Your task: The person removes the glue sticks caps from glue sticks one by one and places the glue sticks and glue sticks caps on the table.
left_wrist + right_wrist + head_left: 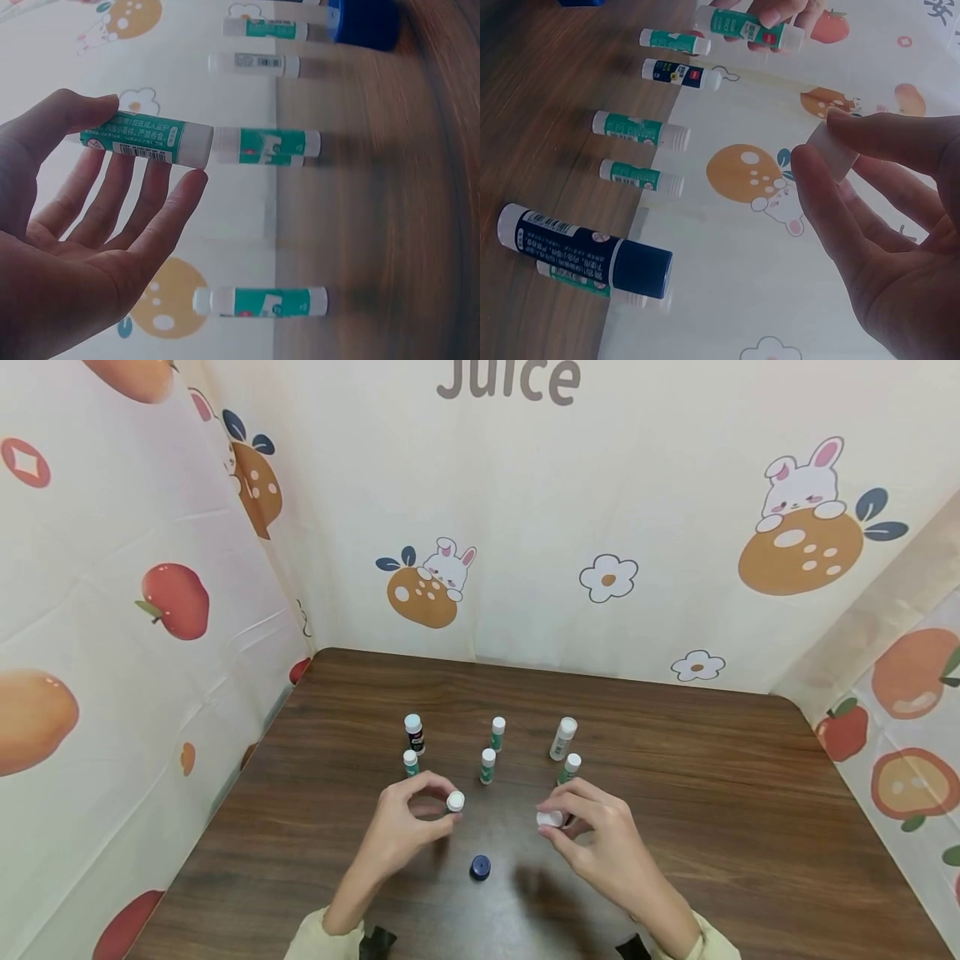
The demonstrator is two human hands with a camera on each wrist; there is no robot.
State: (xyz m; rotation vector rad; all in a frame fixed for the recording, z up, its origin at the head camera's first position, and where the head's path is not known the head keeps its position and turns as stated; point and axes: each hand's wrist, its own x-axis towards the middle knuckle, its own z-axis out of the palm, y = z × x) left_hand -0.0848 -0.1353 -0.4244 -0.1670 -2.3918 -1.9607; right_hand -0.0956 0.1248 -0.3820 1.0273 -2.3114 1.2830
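In my left hand [405, 818] I grip a green-and-white glue stick [142, 139], upright above the table, its white top end facing up. My thumb and fingertips hold it along the sides. My right hand [603, 831] pinches a small white cap [831, 150] between thumb and index finger, apart from the glue stick. Between the hands and nearer to me, a dark blue cap [480, 867] sits on the table. A navy glue stick with a blue cap [585, 251] stands by the right hand, mostly hidden behind it in the head view.
Beyond my hands stand several glue sticks: a black-labelled one [414, 735], green ones [487, 767] in the middle, and a white one [563, 739] at the right with a green one [570, 768] before it. Printed curtains [525, 527] surround the wooden table [712, 793].
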